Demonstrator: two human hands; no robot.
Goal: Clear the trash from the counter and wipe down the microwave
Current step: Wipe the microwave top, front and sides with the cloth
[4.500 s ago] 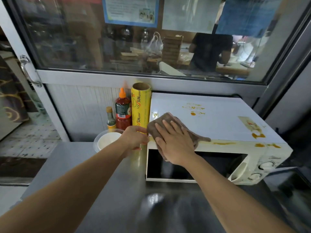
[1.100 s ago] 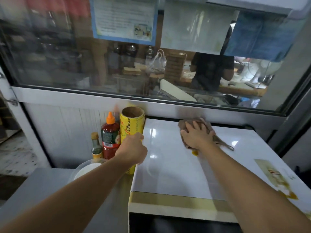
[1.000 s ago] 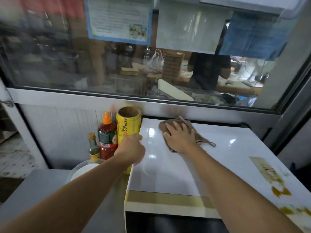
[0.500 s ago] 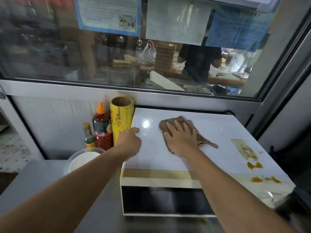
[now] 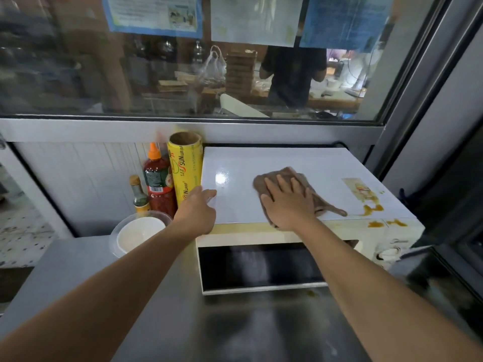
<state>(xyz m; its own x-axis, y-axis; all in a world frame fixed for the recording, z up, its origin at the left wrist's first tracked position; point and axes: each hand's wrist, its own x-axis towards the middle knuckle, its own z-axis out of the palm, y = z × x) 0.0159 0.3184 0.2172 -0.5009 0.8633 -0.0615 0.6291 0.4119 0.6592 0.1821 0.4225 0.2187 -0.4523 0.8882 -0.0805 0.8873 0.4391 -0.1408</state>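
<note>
A white microwave (image 5: 261,163) stands on the steel counter (image 5: 156,296) against the wall. My right hand (image 5: 288,202) lies flat, fingers spread, pressing a brown cloth (image 5: 292,176) onto the microwave's top near its front edge. My left hand (image 5: 196,211) rests on the top's front left corner, fingers loosely curled and holding nothing. Orange-brown sauce stains (image 5: 372,209) remain on the top's right side and on the front trim above the knobs.
Left of the microwave stand a yellow cling-wrap roll (image 5: 185,168), a red sauce bottle (image 5: 156,181) and a small bottle (image 5: 139,195). A white bowl inside a clear container (image 5: 136,235) sits in front of them. A glass window runs behind, with a person beyond it.
My right hand has slid the cloth from the top's back towards the front and right. The earlier stains at the back middle are gone. My left hand stayed at the left corner.
</note>
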